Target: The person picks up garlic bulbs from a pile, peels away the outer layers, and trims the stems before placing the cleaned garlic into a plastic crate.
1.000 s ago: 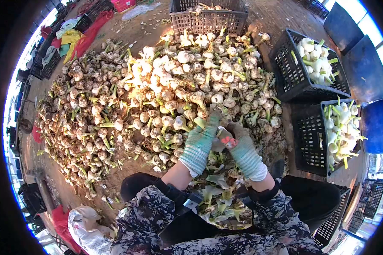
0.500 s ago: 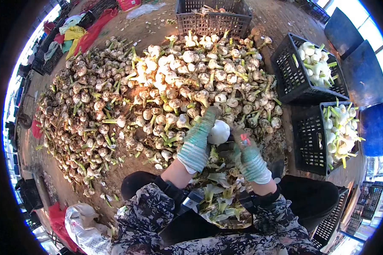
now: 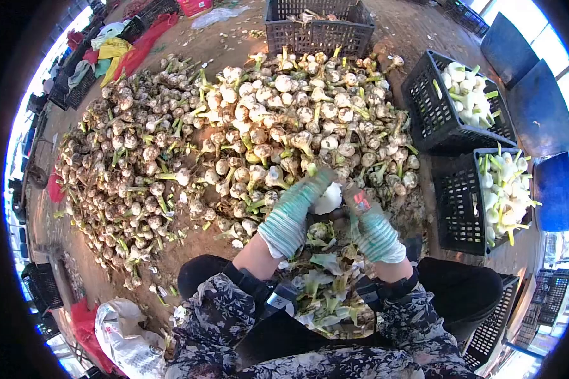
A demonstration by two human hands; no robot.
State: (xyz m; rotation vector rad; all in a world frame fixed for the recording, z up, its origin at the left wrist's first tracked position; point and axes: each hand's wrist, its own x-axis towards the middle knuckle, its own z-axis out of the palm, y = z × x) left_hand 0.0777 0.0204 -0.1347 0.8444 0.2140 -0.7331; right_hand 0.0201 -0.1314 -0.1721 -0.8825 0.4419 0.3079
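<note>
A clean white garlic bulb (image 3: pixel 328 199) is between my two gloved hands, just in front of the big pile of unpeeled garlic (image 3: pixel 253 126). My left hand (image 3: pixel 299 205), in a green and white striped glove, is closed round its left side. On the right, my right hand (image 3: pixel 371 226) has its fingers bent in against the bulb; what else they pinch, if anything, is too small to tell. Under the hands lie loose peeled leaves and skins (image 3: pixel 329 278).
Two black crates (image 3: pixel 433 120) (image 3: pixel 456 211) of white garlic stand at the right, beside blue panels (image 3: pixel 556 189). Another black crate (image 3: pixel 319 38) is behind the pile. A white sack (image 3: pixel 123 335) lies at the lower left.
My right hand has moved up and its fingers have come closer to the bulb. My left hand has shifted slightly, with the bulb still in it.
</note>
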